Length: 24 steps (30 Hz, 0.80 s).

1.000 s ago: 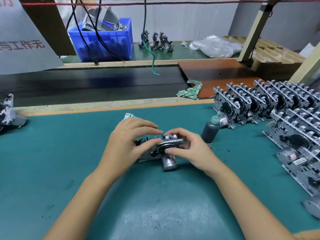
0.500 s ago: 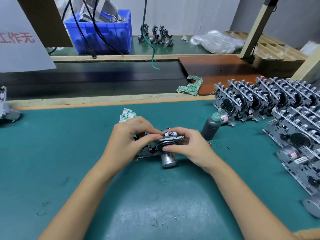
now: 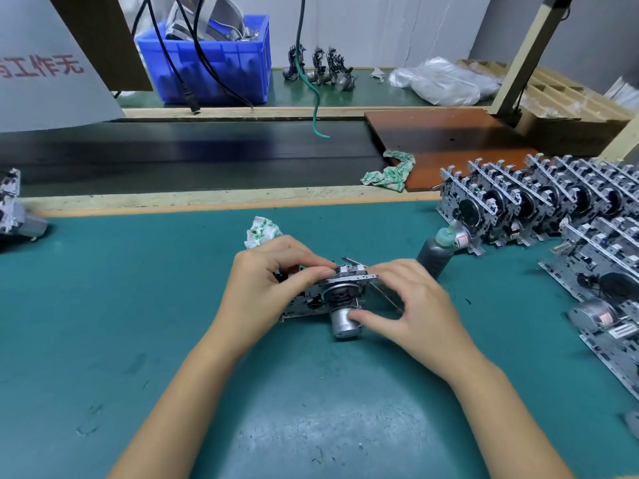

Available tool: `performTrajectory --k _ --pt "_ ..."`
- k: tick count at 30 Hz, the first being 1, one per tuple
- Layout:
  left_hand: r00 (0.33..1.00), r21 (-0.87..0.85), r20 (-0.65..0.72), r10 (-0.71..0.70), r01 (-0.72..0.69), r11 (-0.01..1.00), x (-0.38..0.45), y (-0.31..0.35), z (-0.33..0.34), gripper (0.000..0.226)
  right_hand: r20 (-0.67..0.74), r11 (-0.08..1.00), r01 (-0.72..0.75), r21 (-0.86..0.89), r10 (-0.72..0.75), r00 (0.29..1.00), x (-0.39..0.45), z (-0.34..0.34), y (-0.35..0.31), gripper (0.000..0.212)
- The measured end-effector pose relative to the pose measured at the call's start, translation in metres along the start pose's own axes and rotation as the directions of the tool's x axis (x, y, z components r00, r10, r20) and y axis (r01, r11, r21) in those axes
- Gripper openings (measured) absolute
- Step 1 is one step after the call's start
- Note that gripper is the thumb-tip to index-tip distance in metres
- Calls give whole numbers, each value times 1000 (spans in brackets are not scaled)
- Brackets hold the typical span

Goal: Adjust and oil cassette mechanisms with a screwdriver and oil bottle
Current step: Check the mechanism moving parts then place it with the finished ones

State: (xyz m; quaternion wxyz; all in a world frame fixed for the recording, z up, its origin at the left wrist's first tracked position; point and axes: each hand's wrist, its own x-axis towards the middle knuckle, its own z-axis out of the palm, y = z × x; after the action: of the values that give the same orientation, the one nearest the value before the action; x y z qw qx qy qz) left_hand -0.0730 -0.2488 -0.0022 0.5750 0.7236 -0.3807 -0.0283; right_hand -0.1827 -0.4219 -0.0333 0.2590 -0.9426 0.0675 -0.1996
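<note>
Surface: a teal bench mat [image 3: 103, 323] is filling the lower frame, with a conveyor lying behind it.
Mechanism: one cassette mechanism [image 3: 328, 295] is sitting at frame centre.
Left hand [image 3: 273, 281]: is pinching its top edge.
Right hand [image 3: 411, 305]: fingers curled, thumb is pressing on the motor can.
Advice: I think the left should be holding firm while the right is adjusting.
Count: one oil bottle [image 3: 436, 252] standing right of centre; one thin screwdriver shaft [image 3: 352, 262] peeking out behind the hands; two crumpled cloths.

- I see a teal-green matted workbench [image 3: 138, 305].
- On it: a dark grey oil bottle with green cap [image 3: 436, 254], rows of silver metal cassette mechanisms [image 3: 539, 202], a crumpled white-green patterned cloth [image 3: 261, 231].
</note>
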Motion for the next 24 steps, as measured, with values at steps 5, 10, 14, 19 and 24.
performTrajectory --k 5,10,14,19,24 --pt "1000 -2 -2 6 -6 1000 -1 0 -1 15 74 977 44 -210 -29 997 -4 -6 4 39" --pt "1000 -5 -2 9 -9 1000 -2 0 0 16 -25 986 15 -167 -20 999 -4 -3 1 40" --pt "1000 -5 -6 10 -10 1000 -2 -1 0 16 14 976 60 -207 -58 998 -3 -2 -2 47" --pt "1000 -6 -2 6 -6 1000 -2 0 1 16 57 988 8 -155 1 998 -3 0 -1 47" --pt "1000 -27 -9 5 -5 1000 -3 0 0 15 3 995 -10 -100 10 1000 -4 1 1 33"
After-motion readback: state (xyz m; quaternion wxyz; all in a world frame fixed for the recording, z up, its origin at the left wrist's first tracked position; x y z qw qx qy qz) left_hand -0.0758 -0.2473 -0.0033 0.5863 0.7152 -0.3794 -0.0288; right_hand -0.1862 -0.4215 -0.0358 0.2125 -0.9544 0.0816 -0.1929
